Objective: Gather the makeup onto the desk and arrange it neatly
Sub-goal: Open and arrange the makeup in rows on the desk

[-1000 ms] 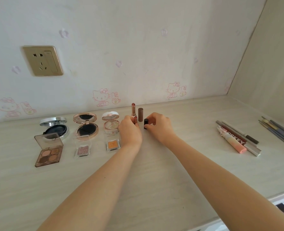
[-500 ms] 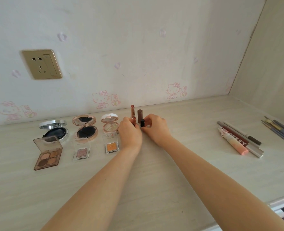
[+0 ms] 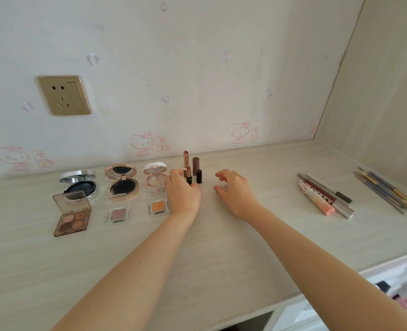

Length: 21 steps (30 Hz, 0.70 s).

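The pale wood-grain desk (image 3: pixel 221 254) fills the lower view and meets a wall papered with pink cartoon cats, where a gold socket (image 3: pixel 64 95) sits at upper left.

Both bare forearms reach in from below. The left hand (image 3: pixel 183 191) is at the lipstick group, and its thumb and curled fingers seem to pinch the short lipstick (image 3: pixel 188 177), though the hand hides most of the contact. The right hand (image 3: pixel 233 189) hovers just above the desk to the right, with its fingers loosely curled around nothing, clear of the group.

Along the back left, three open compacts stand in a row: a silver compact (image 3: pixel 79 185), a rose-gold compact (image 3: pixel 123 181) and a white compact (image 3: pixel 155 177). In front of them lie a brown four-pan palette (image 3: pixel 72 215), a clear pink eyeshadow (image 3: pixel 117 210) and an orange eyeshadow (image 3: pixel 157 203).

Far right, a bundle of brushes (image 3: pixel 386 189) lies near the side wall. To their left a pink tube (image 3: pixel 316 199), a dark red tube (image 3: pixel 329 200) and a grey pencil (image 3: pixel 326 187) lie side by side.

Behind the short lipstick, a tall rose-gold lipstick (image 3: pixel 185 160) and a brown cap (image 3: pixel 195 162) stand upright together. A black cap (image 3: pixel 199 176) stands just right of the short lipstick.
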Tool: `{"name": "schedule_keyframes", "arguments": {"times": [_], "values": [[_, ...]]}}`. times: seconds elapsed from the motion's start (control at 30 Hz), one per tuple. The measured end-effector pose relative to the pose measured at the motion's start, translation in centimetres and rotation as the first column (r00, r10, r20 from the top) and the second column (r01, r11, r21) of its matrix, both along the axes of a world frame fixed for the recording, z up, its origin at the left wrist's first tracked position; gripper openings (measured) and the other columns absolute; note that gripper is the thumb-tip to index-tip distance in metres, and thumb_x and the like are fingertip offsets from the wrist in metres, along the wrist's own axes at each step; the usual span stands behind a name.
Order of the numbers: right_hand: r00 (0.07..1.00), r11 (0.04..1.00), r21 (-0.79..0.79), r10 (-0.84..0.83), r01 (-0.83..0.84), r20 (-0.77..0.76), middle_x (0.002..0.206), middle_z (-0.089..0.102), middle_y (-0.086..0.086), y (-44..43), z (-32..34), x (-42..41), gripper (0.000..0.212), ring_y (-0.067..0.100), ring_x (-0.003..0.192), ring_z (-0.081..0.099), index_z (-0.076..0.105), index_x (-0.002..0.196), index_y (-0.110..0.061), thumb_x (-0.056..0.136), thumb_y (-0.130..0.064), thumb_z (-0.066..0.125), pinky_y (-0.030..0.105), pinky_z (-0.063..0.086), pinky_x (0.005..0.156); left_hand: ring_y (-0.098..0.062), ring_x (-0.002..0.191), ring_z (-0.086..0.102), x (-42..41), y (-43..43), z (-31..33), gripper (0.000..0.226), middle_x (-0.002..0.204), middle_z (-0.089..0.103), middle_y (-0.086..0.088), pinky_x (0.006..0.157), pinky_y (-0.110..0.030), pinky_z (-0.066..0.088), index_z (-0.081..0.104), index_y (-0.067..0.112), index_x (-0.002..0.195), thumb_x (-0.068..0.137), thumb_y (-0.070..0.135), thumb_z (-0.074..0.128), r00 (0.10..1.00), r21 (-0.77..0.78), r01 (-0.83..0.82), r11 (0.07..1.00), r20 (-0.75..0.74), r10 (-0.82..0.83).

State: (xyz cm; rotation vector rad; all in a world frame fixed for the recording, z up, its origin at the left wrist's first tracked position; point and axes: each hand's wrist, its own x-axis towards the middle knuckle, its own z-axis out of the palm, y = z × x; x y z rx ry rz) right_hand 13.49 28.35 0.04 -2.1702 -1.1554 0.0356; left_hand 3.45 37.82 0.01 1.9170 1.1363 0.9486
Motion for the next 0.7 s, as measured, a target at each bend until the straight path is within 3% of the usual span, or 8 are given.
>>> {"name": "schedule_keyframes", "arguments": {"times": [0.1,0.27,0.37,0.7], "values": [[0.997,0.996,-0.086,-0.02,0.027,0.081,0.128,0.056,0.006,-2.1,0.5,-0.6,0.036,0.025,0.117,0.052,0.05,0.13,-0.014,0.096,-0.023,0.049,0.035,0.046,0.091,-0.024,0.104,0.051,-1.2,-1.4,0.0,0.038,0.12,0.052,-0.009,0.083,-0.028,0.039,0.047,0.007,0.121,0.084,0.006,0.059,1.0,0.029,0.03,0.999,-0.007,-0.029],[0.988,0.986,-0.142,-0.064,0.083,0.138,0.127,0.057,0.004,-6.0,0.9,-1.2,0.034,0.025,0.117,0.051,0.051,0.128,-0.017,0.096,-0.026,0.046,0.037,0.047,0.089,-0.023,0.114,0.051,-2.7,-3.8,-0.6,0.036,0.12,0.058,-0.004,0.09,-0.028,0.038,0.05,0.01,0.122,0.086,0.005,0.053,0.991,0.122,0.131,0.984,-0.037,-0.127],[0.982,0.983,-0.15,-0.084,0.109,0.167,0.126,0.057,0.003,-8.6,1.1,-1.4,0.033,0.025,0.118,0.05,0.052,0.127,-0.017,0.096,-0.025,0.046,0.036,0.046,0.089,-0.019,0.115,0.047,-3.1,-5.3,-0.8,0.037,0.118,0.059,0.001,0.084,-0.024,0.034,0.049,0.015,0.125,0.089,0.007,0.051,0.981,0.144,0.184,0.972,-0.09,-0.172],[0.919,0.963,-0.128,-0.18,0.237,0.35,0.118,0.062,-0.001,-16.3,1.3,0.4,0.03,0.023,0.118,0.048,0.057,0.123,-0.016,0.095,-0.023,0.049,0.03,0.037,0.084,-0.019,0.116,0.046,0.6,-10.5,-0.6,0.028,0.113,0.062,-0.001,0.09,-0.034,0.044,0.058,0.012,0.115,0.089,0.007,0.048,0.905,0.225,0.417,0.88,-0.186,-0.382]]}}
